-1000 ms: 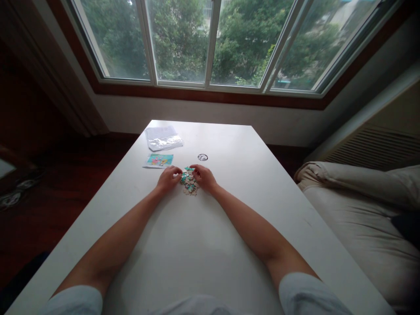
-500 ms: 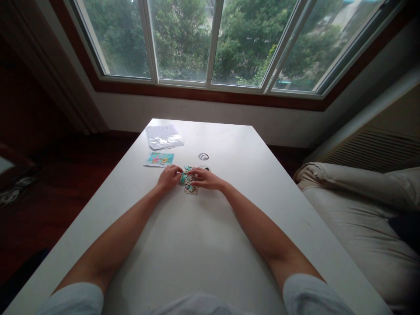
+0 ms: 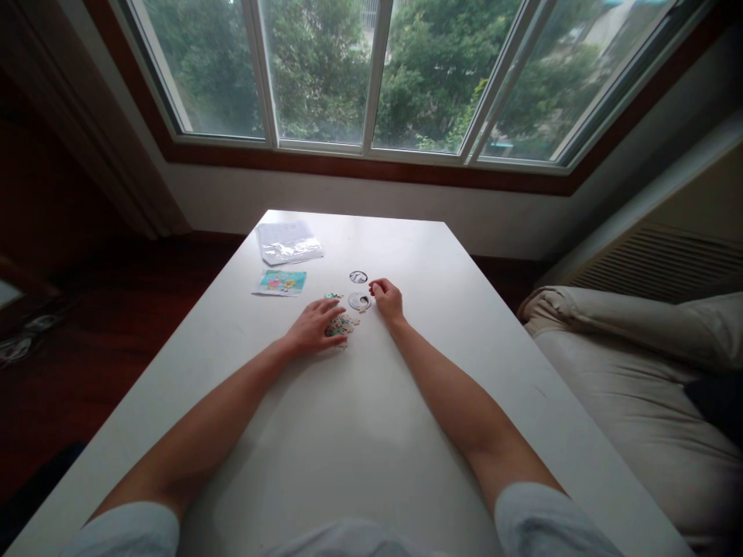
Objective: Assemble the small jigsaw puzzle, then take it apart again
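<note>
A small heap of teal and beige puzzle pieces [image 3: 342,326] lies in the middle of the white table [image 3: 348,433]. My left hand [image 3: 313,326] rests flat on the heap with its fingers stretched out over the pieces. One loose piece [image 3: 333,296] sits just beyond the fingertips. My right hand [image 3: 387,298] is off to the right of the heap, fingers curled in a pinch beside a small round disc [image 3: 360,302]; what the pinch holds is too small to make out.
A second round ring [image 3: 358,277] lies farther back. A colourful picture card [image 3: 282,281] and a clear plastic bag [image 3: 289,242] lie at the far left of the table. A beige cushioned seat [image 3: 638,371] stands to the right. Windows fill the back wall.
My right hand left the heap and moved back and right, next to the round disc. My left hand slid over the pieces and flattened on them.
</note>
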{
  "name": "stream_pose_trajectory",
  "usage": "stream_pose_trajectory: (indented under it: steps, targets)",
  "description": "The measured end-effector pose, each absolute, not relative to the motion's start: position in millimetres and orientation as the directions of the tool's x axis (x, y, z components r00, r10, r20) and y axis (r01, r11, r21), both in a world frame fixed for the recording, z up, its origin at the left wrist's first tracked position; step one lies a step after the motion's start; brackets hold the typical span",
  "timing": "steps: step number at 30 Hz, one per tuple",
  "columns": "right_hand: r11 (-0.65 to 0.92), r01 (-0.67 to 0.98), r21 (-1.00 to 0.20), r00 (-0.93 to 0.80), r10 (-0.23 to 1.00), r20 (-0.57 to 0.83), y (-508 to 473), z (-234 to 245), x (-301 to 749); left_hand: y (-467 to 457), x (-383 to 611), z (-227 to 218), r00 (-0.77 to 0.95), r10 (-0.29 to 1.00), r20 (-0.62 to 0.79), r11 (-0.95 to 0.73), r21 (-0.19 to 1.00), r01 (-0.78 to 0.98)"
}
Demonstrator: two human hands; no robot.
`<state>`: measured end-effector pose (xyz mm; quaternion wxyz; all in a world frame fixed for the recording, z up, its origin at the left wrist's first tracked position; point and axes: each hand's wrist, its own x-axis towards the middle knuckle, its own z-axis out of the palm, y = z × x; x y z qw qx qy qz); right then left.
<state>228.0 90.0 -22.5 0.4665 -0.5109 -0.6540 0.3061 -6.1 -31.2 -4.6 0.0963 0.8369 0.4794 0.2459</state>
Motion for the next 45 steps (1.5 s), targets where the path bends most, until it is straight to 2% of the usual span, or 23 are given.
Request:
stream_pose_trajectory:
  steps: [5, 10, 16, 18, 22, 26, 33, 37, 45]
  targets:
    - [0.291, 0.519, -0.804, -0.056, 0.950, 0.308, 83, -20, 226, -36, 1, -8, 0.481, 0.837, 0.260, -0.544, 0.306, 0.782]
    - [0.354, 0.613, -0.707, -0.169, 0.932, 0.320, 70, -18, 217, -31, -3, -13, 0.403, 0.866, 0.296, -0.489, 0.337, 0.804]
    - [0.505, 0.551, -0.664, -0.419, 0.856, 0.303, 56, -18, 204, -23, -12, -11, 0.355, 0.871, 0.341, -0.474, 0.385, 0.792]
    - [0.564, 0.519, -0.642, -0.460, 0.818, 0.347, 55, -18, 202, -22, -13, -11, 0.337, 0.871, 0.356, -0.468, 0.401, 0.787]
    - [0.672, 0.542, -0.504, -0.513, 0.740, 0.435, 55, -21, 199, -20, -13, -13, 0.259, 0.881, 0.395, -0.430, 0.442, 0.787]
    - [0.731, 0.569, -0.378, -0.638, 0.682, 0.358, 53, -27, 195, -17, -18, -14, 0.149, 0.891, 0.429, -0.364, 0.476, 0.801]
    - [0.757, 0.514, -0.403, -0.670, 0.648, 0.362, 49, -20, 194, -12, -29, -16, -0.048, 0.902, 0.429, -0.206, 0.526, 0.825]
    - [0.810, 0.448, -0.380, -0.734, 0.575, 0.361, 45, -17, 196, -9, -31, -18, -0.040, 0.917, 0.397, -0.208, 0.560, 0.802]
    - [0.818, 0.436, -0.376, -0.740, 0.564, 0.367, 45, -18, 192, -7, -30, -17, 0.024, 0.916, 0.400, -0.279, 0.596, 0.753]
